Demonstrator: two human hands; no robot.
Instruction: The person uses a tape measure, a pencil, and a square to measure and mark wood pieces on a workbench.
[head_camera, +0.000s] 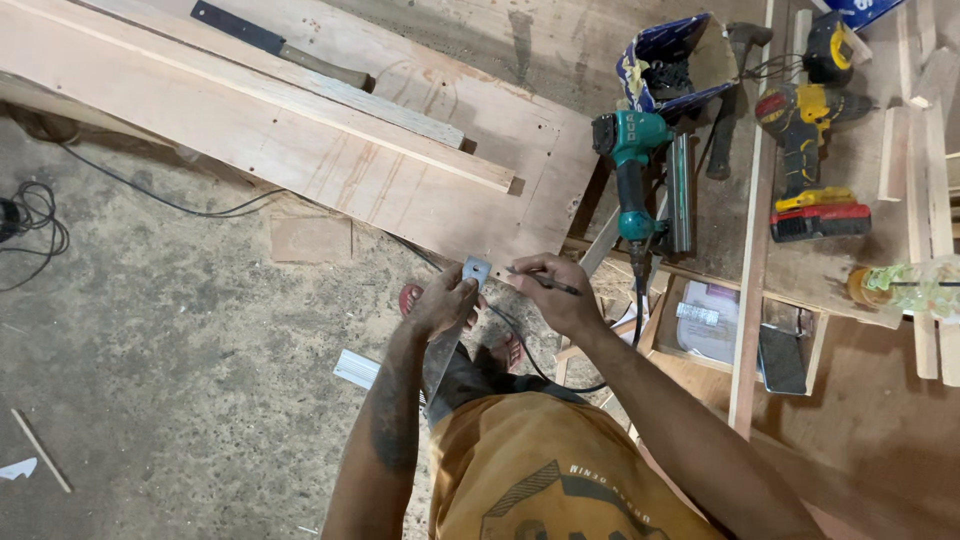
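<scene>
Steel square's blade half-hidden under left hand

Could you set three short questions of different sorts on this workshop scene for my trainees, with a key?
1. True or false: the right hand holds a pencil.
2. Which tool lies nearest the right hand? A) the teal nail gun B) the yellow and red drill C) the hammer
3. Fill in: the left hand presses a metal ____ at the edge of the plywood sheet.

Key: 1 true; 2 A; 3 square.
</scene>
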